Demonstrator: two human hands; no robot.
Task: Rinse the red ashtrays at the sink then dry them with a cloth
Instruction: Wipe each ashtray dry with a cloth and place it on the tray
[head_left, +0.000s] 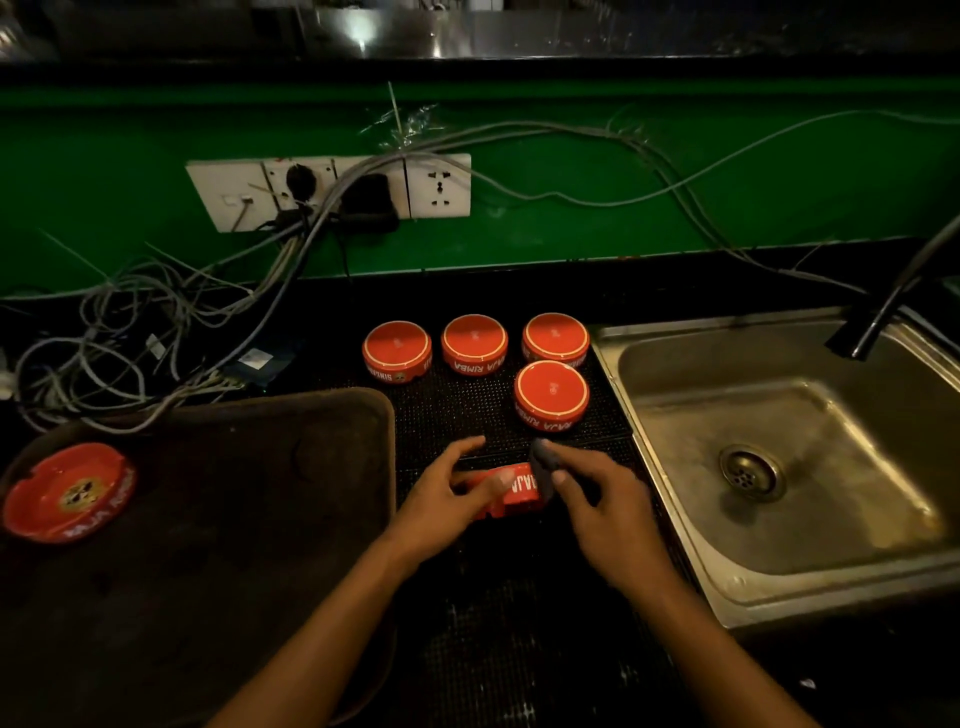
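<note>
Hiding behind both hands (457, 499), a red ashtray (511, 491) shows partly.

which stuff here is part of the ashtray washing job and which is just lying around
Part of the job:
- ashtray in hand
- dark cloth
- four upturned ashtrays
- ashtray on the tray
- sink
- tap

Just lying about:
- cable tangle
- wall sockets

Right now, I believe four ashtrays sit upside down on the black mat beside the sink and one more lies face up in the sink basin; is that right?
Not quite. The face-up ashtray lies on the brown tray at the left, not in the sink, as the head view shows. Four upside-down ashtrays do sit on the black mat beside the sink.
</note>
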